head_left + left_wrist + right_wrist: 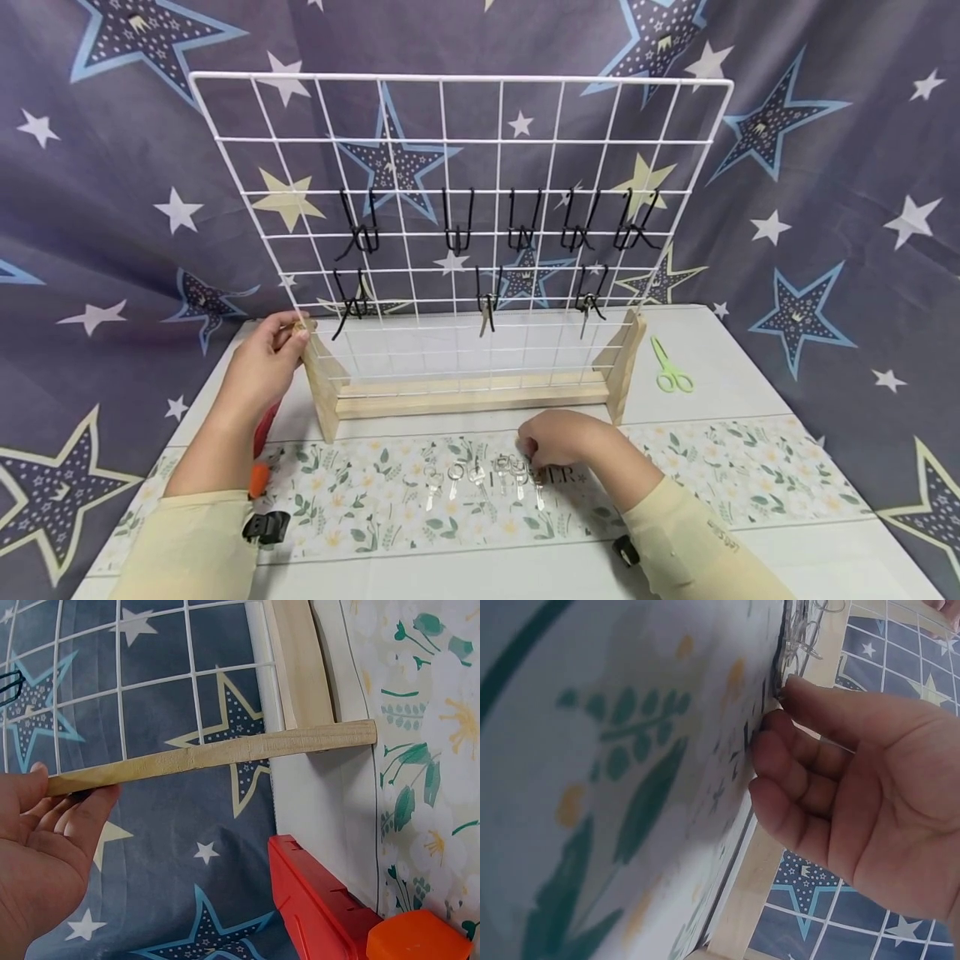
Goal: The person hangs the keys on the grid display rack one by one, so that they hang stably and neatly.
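My left hand (264, 362) grips the upper end of the wooden side leg (187, 757) of a white wire grid rack (472, 140), thumb on one side and fingers on the other. Several metal keys with rings (477, 475) lie in a row on the floral strip in front of the rack. My right hand (564, 437) reaches down to the rightmost key (539, 496), fingertips right at its ring end. In the right wrist view its fingers are curled, with thumb and forefinger tips close together at the table; I cannot tell whether they pinch the key.
Black hooks (522, 221) hang in two rows on the grid; lower hooks carry a key (485, 317) and another key (585, 321). Green scissors (670, 371) lie to the right. A red object (315, 900) and an orange one (418, 937) are beside the left leg.
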A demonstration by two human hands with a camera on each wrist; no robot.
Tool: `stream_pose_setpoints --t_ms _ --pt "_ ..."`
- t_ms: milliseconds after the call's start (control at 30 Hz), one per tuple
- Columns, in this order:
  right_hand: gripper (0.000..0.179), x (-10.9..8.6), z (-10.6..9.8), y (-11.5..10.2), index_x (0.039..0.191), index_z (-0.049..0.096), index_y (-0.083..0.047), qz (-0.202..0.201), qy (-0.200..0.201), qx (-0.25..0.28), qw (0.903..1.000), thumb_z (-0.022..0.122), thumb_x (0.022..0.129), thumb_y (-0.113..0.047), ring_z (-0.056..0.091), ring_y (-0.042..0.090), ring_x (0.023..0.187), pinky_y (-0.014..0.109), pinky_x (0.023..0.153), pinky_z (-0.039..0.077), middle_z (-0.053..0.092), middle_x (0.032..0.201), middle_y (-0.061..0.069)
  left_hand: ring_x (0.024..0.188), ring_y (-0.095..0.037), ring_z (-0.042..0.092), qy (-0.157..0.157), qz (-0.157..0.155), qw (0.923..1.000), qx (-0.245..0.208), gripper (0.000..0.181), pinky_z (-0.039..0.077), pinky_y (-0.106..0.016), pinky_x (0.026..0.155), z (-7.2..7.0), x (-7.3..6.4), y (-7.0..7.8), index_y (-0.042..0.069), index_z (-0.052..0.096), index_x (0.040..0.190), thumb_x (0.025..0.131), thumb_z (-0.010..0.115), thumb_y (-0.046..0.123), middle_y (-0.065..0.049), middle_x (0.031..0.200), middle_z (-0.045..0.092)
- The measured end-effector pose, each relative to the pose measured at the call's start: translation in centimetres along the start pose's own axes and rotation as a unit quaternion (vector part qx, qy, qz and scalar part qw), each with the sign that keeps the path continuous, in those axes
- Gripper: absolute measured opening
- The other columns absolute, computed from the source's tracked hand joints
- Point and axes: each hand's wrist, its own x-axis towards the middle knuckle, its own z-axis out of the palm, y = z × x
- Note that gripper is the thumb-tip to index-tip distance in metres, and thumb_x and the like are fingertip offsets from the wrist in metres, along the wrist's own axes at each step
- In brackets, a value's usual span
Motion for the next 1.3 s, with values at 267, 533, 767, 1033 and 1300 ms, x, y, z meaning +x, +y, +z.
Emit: stream_pose_setpoints --t_ms 267,533,767,1033,1300 --pt "0.022 -0.4 -0.6 0.0 0.071 0.057 -0.021 -0.003 -0.008 0.001 1.0 0.074 0.084 -0.014 0.051 0.01 0.066 0.026 0.062 0.046 0.055 0.069 -0.008 0.13 -0.035 0.051 0.002 -0.003 1.0 0.001 0.052 0.05 -0.049 0.103 0.0 0.0 -0.1 0.01 0.037 0.149 0.106 0.037 0.039 -0.019 0.146 0.048" --pt "0.019 -1.4 -2.3 -0.2 0.075 0.061 -0.024 -0.041 -0.002 0.029 0.9988 0.068 0.086 -0.01 0.051 0.008 0.064 0.025 0.06 0.048 0.057 0.07 -0.01 0.132 -0.033 0.05 -0.007 -0.005 0.9999 -0.009 0.054 0.05 -0.047 0.104 0.0 0.1 0.1 0.01 0.036 0.15 0.106 0.037 0.04 -0.017 0.147 0.048" --pt "0.02 -2.4 -3.8 -1.3 0.077 0.058 -0.025 -0.101 0.054 0.042 0.9925 0.061 0.092 -0.011 0.05 0.005 0.066 0.024 0.065 0.048 0.054 0.068 -0.012 0.133 -0.032 0.049 -0.01 -0.005 0.9999 -0.012 0.053 0.05 -0.046 0.104 0.0 0.2 0.2 0.008 0.036 0.15 0.106 0.037 0.039 -0.015 0.147 0.048" --pt "0.015 -2.4 -4.9 -2.6 0.084 0.057 -0.024 -0.148 0.113 0.131 0.9737 0.056 0.097 -0.016 0.05 0.003 0.062 0.022 0.058 0.049 0.055 0.07 -0.011 0.133 -0.031 0.05 -0.008 -0.006 0.9999 -0.012 0.053 0.05 -0.045 0.103 0.1 0.3 0.1 0.009 0.036 0.15 0.106 0.037 0.039 -0.014 0.147 0.049" --pt "0.006 -1.9 -5.3 -4.1 0.094 0.062 -0.019 -0.18 0.142 0.285 0.9308 0.062 0.097 -0.024 0.064 0.023 0.075 0.027 0.06 0.055 0.064 0.079 -0.001 0.133 -0.032 0.049 -0.005 -0.007 1.0 -0.005 0.054 0.05 -0.047 0.103 0.1 0.2 0.0 0.01 0.036 0.15 0.106 0.037 0.041 -0.015 0.147 0.048"
